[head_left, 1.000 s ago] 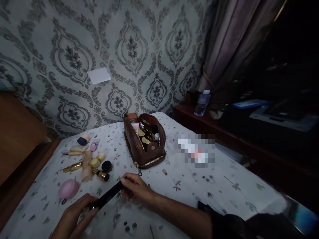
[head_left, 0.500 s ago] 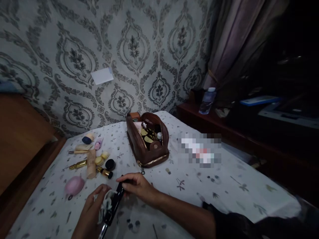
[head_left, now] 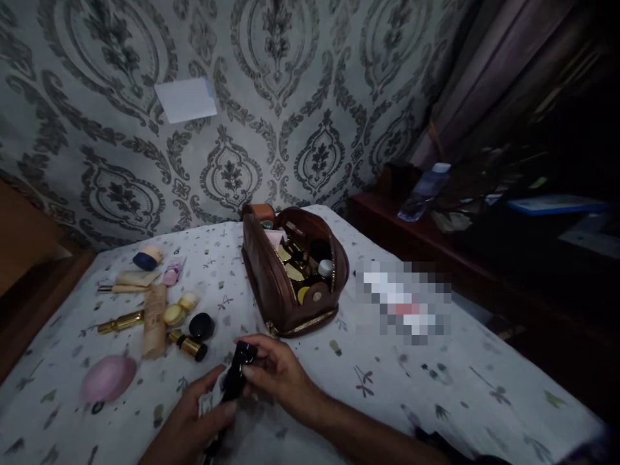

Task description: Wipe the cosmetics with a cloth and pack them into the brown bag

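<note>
Both my hands meet low in the middle over a flower-printed white cloth (head_left: 436, 387). My right hand (head_left: 277, 376) pinches the top end of a slim black tube (head_left: 236, 376). My left hand (head_left: 194, 423) closes round the tube's lower part together with a white wipe or tissue (head_left: 209, 400). An open brown leather cosmetic bag (head_left: 290, 271) full of small jars and gold-capped items stands just beyond my hands.
To the left lie several cosmetics: a pink egg-shaped case (head_left: 107, 380), a beige tube (head_left: 154, 311), gold lipsticks (head_left: 119, 321) and a black jar (head_left: 201, 325). A pixelated patch (head_left: 404, 300) lies right of the bag. A water bottle (head_left: 423, 190) stands on a dark wooden ledge.
The black tube has swung from lying nearly flat to standing almost on end between my hands. The left hand has come up with the white tissue against it. The view has moved closer.
</note>
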### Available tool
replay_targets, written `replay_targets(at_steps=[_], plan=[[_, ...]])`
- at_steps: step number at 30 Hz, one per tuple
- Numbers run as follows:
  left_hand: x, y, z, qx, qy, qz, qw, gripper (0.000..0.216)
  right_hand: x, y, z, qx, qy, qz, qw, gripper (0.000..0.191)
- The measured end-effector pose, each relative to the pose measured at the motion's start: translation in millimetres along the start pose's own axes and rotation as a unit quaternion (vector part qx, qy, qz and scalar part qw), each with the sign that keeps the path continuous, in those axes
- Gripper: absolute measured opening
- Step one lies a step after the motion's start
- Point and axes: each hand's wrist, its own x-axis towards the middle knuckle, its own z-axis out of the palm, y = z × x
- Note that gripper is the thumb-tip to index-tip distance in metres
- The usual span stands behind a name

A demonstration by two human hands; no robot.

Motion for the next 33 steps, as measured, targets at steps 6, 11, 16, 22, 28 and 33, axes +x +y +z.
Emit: replay_targets(at_steps=[6, 11, 16, 22, 28, 33], plan=[[2.5, 7.4, 4.4, -0.035, 0.01, -0.021, 0.999, 0.066, 2.6, 1.4, -0.7, 0.021, 0.002, 0.044, 0.999, 0.056], [5.9, 8.8, 3.0, -0.066, -0.01, 0.051, 0.996, 0.055, -5.3, 1.9, 9.1, -0.087, -0.023, 0.036, 0.995, 0.055], [-0.7, 10.5, 4.8, -0.021, 0.038, 0.127, 0.991, 0.047, -17.1, -2.6, 20.6, -0.201, -0.1, 0.004, 0.974, 0.064], [-5.4, 0.4, 6.9, 0.103, 0.099, 0.174, 0.974, 0.052, -22.3, -4.0, 23.6, -0.218, -0.08, -0.015, 0.973, 0.067], [2.8, 6.3, -3.5, 0.153, 0.228, 0.28, 0.92, 0.05, -24.7, -15.0, 24.3, -0.282, -0.11, -0.049, 0.952, 0.062], [1.5, 16.4, -18.3, 0.174, 0.19, 0.213, 0.942, 0.023, -25.1, -12.7, 19.6, -0.317, -0.127, -0.021, 0.94, 0.062]])
